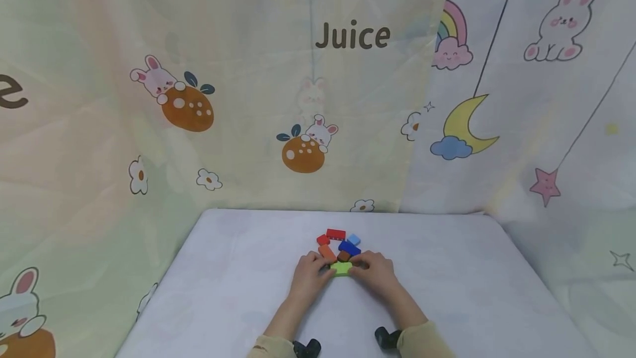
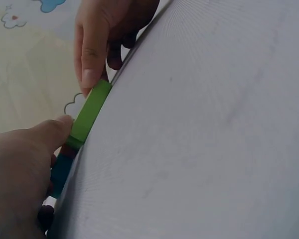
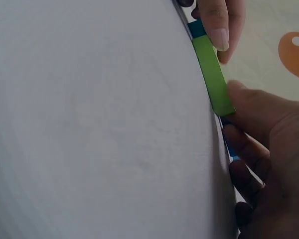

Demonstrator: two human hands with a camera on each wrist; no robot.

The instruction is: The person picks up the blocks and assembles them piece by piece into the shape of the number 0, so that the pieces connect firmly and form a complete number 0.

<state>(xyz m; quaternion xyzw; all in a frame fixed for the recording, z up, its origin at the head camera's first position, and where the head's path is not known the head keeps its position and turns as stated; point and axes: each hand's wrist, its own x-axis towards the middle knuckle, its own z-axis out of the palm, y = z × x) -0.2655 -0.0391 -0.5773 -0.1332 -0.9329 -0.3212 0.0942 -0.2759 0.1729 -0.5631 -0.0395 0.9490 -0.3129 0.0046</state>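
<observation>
A lime-green building brick (image 1: 341, 268) lies on the white table, its length running across between my hands. My left hand (image 1: 309, 278) pinches its left end, while the right hand (image 1: 376, 274) pinches the other end; both thumbs are on the near side. The left wrist view shows the green brick (image 2: 92, 112) low against the tabletop. Just behind it sit a brown brick (image 1: 343, 256), a dark blue brick (image 1: 350, 248) and an orange brick (image 1: 327, 253). In the right wrist view, some curled fingers hide part of a blue brick (image 3: 230, 144).
Farther back on the table (image 1: 238, 280) are a long red brick (image 1: 335, 234), a smaller red brick (image 1: 323, 240) and a light blue brick (image 1: 354, 239). A printed curtain (image 1: 248, 98) hangs behind the table. Black devices (image 1: 307, 348) are at both wrists.
</observation>
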